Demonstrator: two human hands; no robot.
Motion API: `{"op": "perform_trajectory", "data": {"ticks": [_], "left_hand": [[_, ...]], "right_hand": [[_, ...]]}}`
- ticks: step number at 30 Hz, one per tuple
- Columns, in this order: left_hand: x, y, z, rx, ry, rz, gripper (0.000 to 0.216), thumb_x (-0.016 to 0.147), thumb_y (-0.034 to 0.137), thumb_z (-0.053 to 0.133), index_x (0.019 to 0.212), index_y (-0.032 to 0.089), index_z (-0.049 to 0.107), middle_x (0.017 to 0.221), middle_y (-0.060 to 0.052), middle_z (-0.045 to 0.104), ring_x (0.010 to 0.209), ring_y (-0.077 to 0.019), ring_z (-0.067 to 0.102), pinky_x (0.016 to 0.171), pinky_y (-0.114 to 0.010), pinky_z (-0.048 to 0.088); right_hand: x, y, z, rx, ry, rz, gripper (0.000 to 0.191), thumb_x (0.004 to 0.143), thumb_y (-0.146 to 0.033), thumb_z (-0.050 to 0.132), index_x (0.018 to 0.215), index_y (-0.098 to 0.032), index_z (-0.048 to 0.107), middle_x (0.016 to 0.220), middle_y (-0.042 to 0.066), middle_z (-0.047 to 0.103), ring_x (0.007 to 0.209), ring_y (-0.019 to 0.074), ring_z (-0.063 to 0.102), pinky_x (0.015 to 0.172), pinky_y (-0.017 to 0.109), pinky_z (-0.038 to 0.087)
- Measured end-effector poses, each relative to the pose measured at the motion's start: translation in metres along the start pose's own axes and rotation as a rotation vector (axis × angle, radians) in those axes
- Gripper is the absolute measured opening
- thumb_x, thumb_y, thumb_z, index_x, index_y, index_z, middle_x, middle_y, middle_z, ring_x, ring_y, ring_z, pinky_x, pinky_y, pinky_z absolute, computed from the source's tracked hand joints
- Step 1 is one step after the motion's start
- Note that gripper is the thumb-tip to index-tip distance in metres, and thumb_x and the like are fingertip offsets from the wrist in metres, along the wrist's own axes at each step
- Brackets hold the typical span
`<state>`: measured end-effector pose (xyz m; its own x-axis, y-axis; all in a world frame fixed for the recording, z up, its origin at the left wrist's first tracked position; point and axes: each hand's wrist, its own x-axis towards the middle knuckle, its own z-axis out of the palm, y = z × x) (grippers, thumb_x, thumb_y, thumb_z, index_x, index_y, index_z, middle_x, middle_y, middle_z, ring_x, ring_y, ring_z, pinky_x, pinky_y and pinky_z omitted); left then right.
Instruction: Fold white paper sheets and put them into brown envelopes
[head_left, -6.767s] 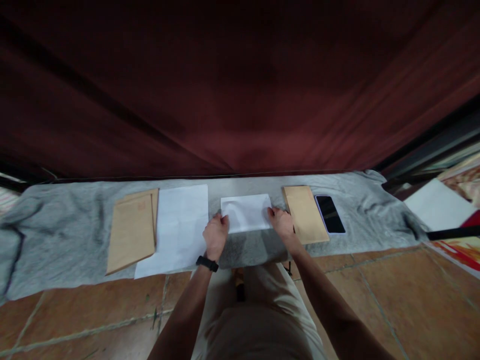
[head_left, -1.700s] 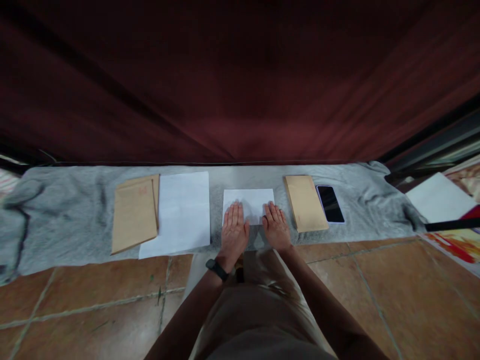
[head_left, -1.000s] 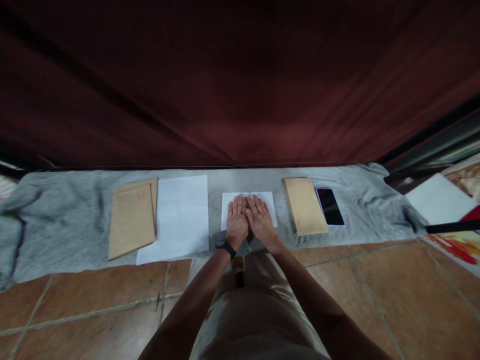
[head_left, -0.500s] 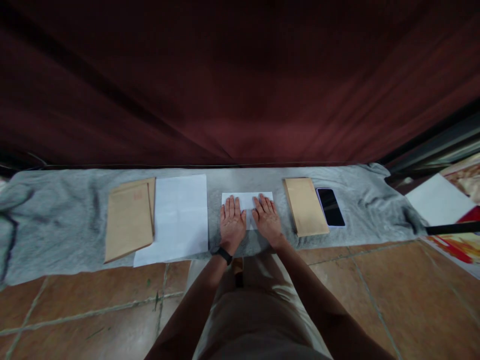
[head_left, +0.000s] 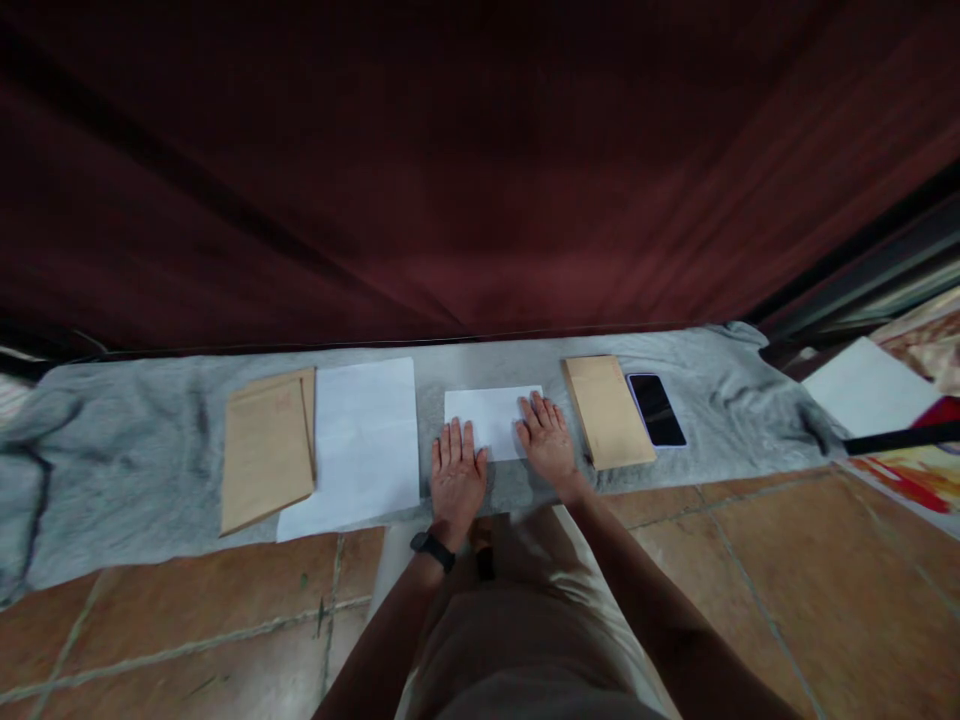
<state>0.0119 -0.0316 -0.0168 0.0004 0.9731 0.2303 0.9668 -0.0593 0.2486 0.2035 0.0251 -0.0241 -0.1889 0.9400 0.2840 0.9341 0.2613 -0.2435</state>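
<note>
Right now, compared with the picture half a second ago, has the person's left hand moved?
Yes. Judged against the large white paper on the left, the left hand has drawn back toward the picture's bottom and slightly left.

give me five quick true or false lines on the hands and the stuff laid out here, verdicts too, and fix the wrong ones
1. The left hand and the right hand both have fingers on the small white paper. True.
2. No watch is worn. False: a dark watch is strapped on just behind the left hand.
3. The large white paper lies on grey cloth. True.
4. The brown stack on the right lies between the right hand and the phone. True.
5. Nothing overlaps the large white paper. False: the brown envelopes on the left lie over its edge.
</note>
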Motion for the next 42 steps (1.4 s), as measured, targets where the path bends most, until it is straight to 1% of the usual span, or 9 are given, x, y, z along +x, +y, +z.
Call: {"op": "perform_trajectory", "data": {"ticks": [3,5,7,9,14,19,25,33,42], "left_hand": [[-0.003,0.001,-0.002,0.000,0.006,0.017,0.058,0.102,0.034,0.041,0.155,0.011,0.039,0.163,-0.018,0.035,0.154,-0.0332,0.028,0.124,-0.057,0.026],[-0.003,0.002,-0.004,-0.010,0.023,0.019,0.057,0.102,0.034,0.041,0.155,0.011,0.040,0.163,-0.018,0.035,0.154,-0.0331,0.027,0.124,-0.058,0.025],[-0.003,0.002,-0.006,-0.026,0.040,0.019,0.057,0.101,0.033,0.042,0.154,0.012,0.041,0.162,-0.017,0.037,0.154,-0.0322,0.027,0.125,-0.059,0.025],[-0.003,0.002,-0.006,-0.044,0.043,0.027,0.056,0.101,0.031,0.042,0.153,0.012,0.043,0.162,-0.017,0.039,0.154,-0.0310,0.028,0.125,-0.058,0.025],[-0.004,0.001,-0.003,-0.084,0.028,0.037,0.054,0.100,0.028,0.041,0.151,0.011,0.046,0.162,-0.017,0.039,0.154,-0.0305,0.028,0.125,-0.055,0.027],[-0.003,0.001,-0.001,-0.125,0.009,0.025,0.054,0.099,0.026,0.040,0.150,0.009,0.046,0.163,-0.018,0.036,0.154,-0.0304,0.027,0.125,-0.054,0.027],[-0.003,0.002,-0.003,-0.095,0.004,0.029,0.054,0.099,0.025,0.039,0.149,0.007,0.046,0.162,-0.019,0.037,0.153,-0.0318,0.030,0.124,-0.055,0.028],[-0.004,0.001,-0.002,-0.087,0.020,0.040,0.055,0.099,0.027,0.038,0.150,0.008,0.047,0.162,-0.019,0.039,0.153,-0.0319,0.031,0.123,-0.056,0.029],[-0.004,-0.001,-0.003,-0.095,0.004,0.063,0.055,0.101,0.026,0.036,0.152,0.007,0.044,0.163,-0.018,0.037,0.154,-0.0332,0.027,0.124,-0.057,0.026]], "right_hand": [[-0.003,-0.008,-0.003,0.004,0.015,0.026,0.052,0.106,-0.032,0.040,0.155,-0.013,0.041,0.163,0.016,0.037,0.149,0.0309,0.035,0.121,0.052,0.027],[-0.010,-0.018,-0.004,0.018,0.014,0.010,0.053,0.106,-0.030,0.039,0.156,-0.012,0.039,0.164,0.016,0.035,0.151,0.0300,0.032,0.122,0.052,0.026],[-0.022,-0.030,-0.005,0.037,-0.012,-0.040,0.053,0.106,-0.030,0.040,0.157,-0.015,0.039,0.164,0.014,0.035,0.152,0.0290,0.031,0.122,0.051,0.026],[-0.035,-0.041,-0.004,0.042,-0.046,-0.082,0.051,0.105,-0.032,0.042,0.155,-0.020,0.044,0.163,0.011,0.038,0.151,0.0282,0.034,0.123,0.051,0.027],[-0.055,-0.047,-0.005,-0.014,-0.065,-0.069,0.048,0.106,-0.034,0.043,0.153,-0.025,0.046,0.161,0.008,0.043,0.149,0.0268,0.039,0.123,0.051,0.027],[-0.054,-0.047,-0.008,-0.026,-0.056,-0.068,0.048,0.106,-0.034,0.043,0.154,-0.027,0.045,0.160,0.007,0.044,0.149,0.0260,0.039,0.123,0.051,0.027],[-0.055,-0.050,-0.009,-0.051,-0.053,-0.061,0.048,0.107,-0.036,0.041,0.153,-0.028,0.046,0.160,0.005,0.044,0.149,0.0255,0.039,0.123,0.050,0.026],[-0.054,-0.051,-0.009,-0.075,-0.037,-0.060,0.050,0.106,-0.036,0.042,0.154,-0.027,0.044,0.160,0.006,0.045,0.148,0.0245,0.040,0.123,0.047,0.025],[-0.052,-0.052,-0.009,-0.040,-0.076,-0.024,0.049,0.105,-0.037,0.043,0.153,-0.026,0.046,0.161,0.004,0.043,0.147,0.0256,0.040,0.125,0.048,0.022]]}}
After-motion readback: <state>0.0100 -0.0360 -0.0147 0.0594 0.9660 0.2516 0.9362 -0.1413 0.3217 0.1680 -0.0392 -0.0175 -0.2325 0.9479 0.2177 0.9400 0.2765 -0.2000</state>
